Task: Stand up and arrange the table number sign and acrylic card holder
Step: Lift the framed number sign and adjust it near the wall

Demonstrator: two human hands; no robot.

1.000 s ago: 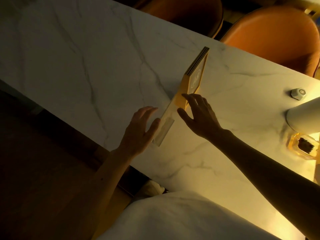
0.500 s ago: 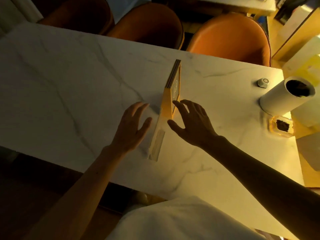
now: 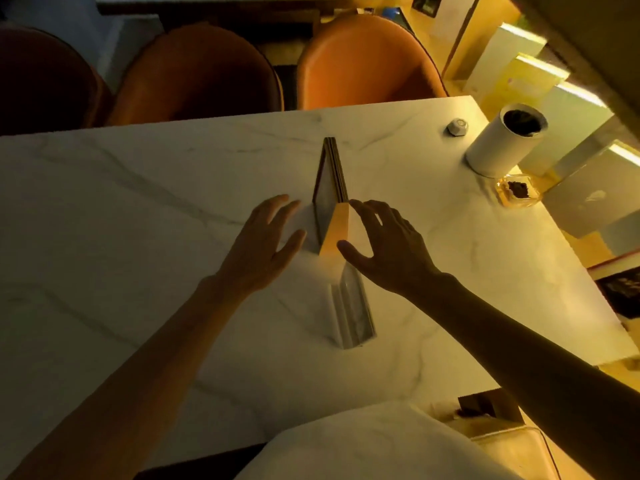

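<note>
A thin framed table number sign [image 3: 329, 188] stands upright on edge in the middle of the white marble table [image 3: 121, 209]. A clear acrylic card holder [image 3: 349, 299] stands upright right in front of it, in line with it, its upper part glowing yellow. My left hand [image 3: 263, 244] hovers just left of the holder, fingers spread, not touching it. My right hand [image 3: 384, 247] hovers just right of it with fingers apart. Whether its fingertips touch the holder's top edge I cannot tell.
A white cylindrical container [image 3: 502, 143], a small grey hexagonal object [image 3: 457, 127] and a yellow glass ashtray [image 3: 517, 192] sit at the table's far right corner. Three orange-brown chairs [image 3: 367, 64] line the far side. Boxes and shelves stand to the right.
The view has swung, so the sign and holder now run straight away from me. Both hands stay open on either side of the holder, slightly farther apart.
</note>
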